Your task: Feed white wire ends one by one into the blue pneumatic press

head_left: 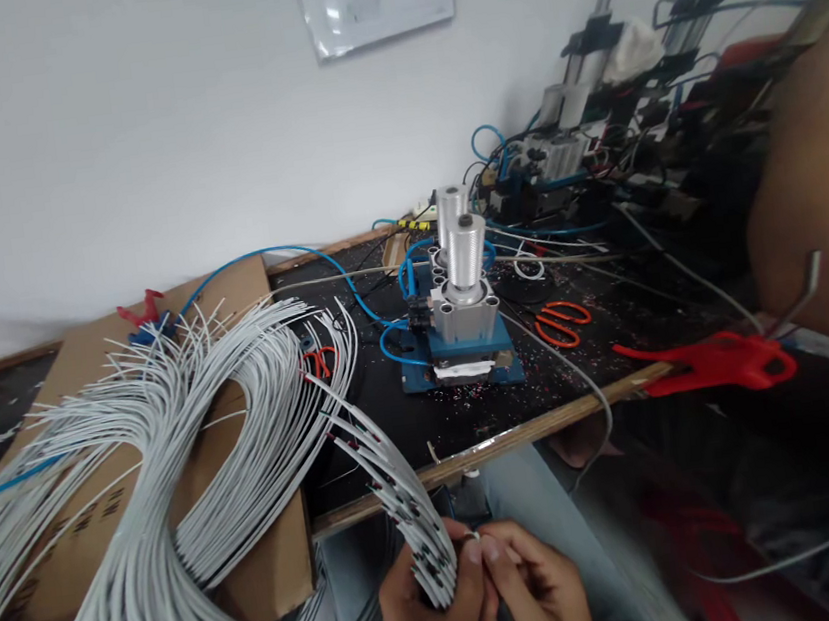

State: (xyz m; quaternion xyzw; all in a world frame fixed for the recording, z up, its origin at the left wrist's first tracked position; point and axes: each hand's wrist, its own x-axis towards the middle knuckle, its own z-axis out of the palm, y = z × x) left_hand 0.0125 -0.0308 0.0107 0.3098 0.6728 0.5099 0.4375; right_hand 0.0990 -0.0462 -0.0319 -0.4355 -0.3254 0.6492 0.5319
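My left hand is closed around a fanned bunch of thin grey cables, whose cut ends show dark and coloured wire tips. The fingertips of my right hand are pinched together against my left thumb and finger, on one small pale cable end. Both hands are just below the table's front edge. To the left, a large looped heap of grey cables lies on a flat cardboard sheet, and part of it runs down toward my left hand.
Beyond my hands stands a pneumatic press with blue hoses. Orange-handled scissors lie right of it. A red air blow gun is at the table's right edge. Another person's arm is at the right, near more presses.
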